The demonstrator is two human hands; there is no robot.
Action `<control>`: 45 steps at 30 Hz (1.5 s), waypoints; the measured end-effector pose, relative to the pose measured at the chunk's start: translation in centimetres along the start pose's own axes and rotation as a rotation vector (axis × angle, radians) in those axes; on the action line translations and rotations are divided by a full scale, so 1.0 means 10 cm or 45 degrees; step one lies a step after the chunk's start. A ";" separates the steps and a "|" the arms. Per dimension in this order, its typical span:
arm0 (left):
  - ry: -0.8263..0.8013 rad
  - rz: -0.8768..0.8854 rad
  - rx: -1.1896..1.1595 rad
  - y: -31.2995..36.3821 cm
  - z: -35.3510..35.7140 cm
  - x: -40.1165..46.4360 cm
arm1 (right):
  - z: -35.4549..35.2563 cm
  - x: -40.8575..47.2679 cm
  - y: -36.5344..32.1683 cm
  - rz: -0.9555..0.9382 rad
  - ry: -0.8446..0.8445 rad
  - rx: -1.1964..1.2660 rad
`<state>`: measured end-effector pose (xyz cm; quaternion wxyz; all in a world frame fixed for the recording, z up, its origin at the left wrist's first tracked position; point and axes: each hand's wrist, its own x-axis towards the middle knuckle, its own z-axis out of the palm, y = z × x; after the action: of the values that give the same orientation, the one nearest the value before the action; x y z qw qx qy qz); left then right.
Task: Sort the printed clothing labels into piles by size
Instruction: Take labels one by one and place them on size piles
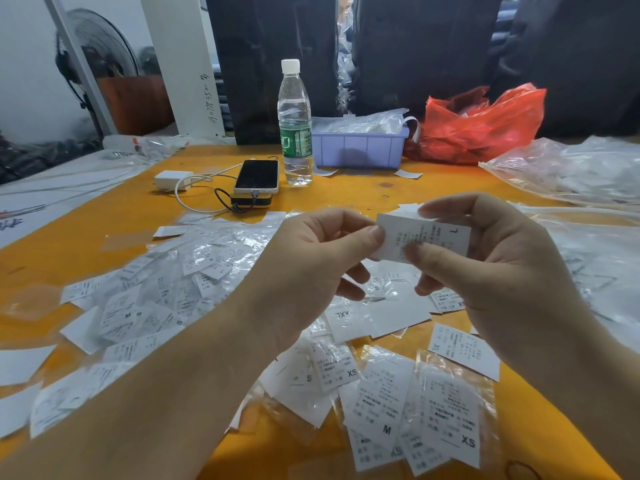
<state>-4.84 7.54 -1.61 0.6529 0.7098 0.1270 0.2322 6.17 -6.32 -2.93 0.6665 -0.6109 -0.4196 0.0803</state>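
Both forearms are entering from the bottom edge, cut off by the frame, and are hiding part of the loose labels [166, 306] spreading beneath them. Above the orange table [114, 209], the left hand [311, 271] and the right hand [491, 258] are holding one white label [433, 237] between them. The left thumb and forefinger are pinching its left edge; the right thumb and forefinger are gripping its top and lower edge, with the remaining fingers of each hand curling underneath. Its print is reading sideways, an "L" showing near the right end; the finer lines are too small to make out, and the thumbs are covering part of them.

Below the hands, labels marked XS [450, 417], M [381, 403], XL [464, 351] and XXL [349, 320] are lying overlapped, some inside clear sleeves that are blurring their text.

Further back, a phone [257, 176] is lying face up with a cable running to a white charger [172, 180]. A water bottle [295, 126] is standing upright just beside a lilac tray [360, 147] holding bagged stock. A red plastic bag [481, 126] is sitting to the tray's right, and clear bags [571, 168] are trailing off the right edge.
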 end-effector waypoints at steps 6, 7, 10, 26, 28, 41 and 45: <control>-0.025 0.075 0.114 0.00 0.00 -0.03 | 0.01 -0.02 0.00 -0.013 -0.043 0.016; -0.035 0.071 0.109 0.00 -0.01 -0.03 | 0.01 -0.02 0.00 -0.013 -0.053 0.028; -0.072 0.049 0.085 0.00 -0.02 -0.01 | 0.00 -0.01 0.02 0.003 -0.095 0.070; 0.160 -0.087 0.378 0.11 -0.34 0.11 | -0.02 0.00 0.06 0.108 -0.291 -0.633; 0.198 -0.112 0.525 0.14 -0.39 0.11 | -0.04 0.00 0.08 0.121 -0.277 -0.767; 0.159 0.280 1.339 0.01 -0.27 0.04 | 0.01 -0.04 0.25 0.259 -0.456 -1.273; -0.226 0.235 1.416 -0.14 -0.06 -0.01 | -0.02 -0.01 0.22 0.240 -0.459 -1.252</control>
<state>-5.07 8.11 -3.04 0.1663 0.9715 0.1123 0.1261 7.13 -5.98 -4.90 0.2088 -0.8628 -0.4589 0.0375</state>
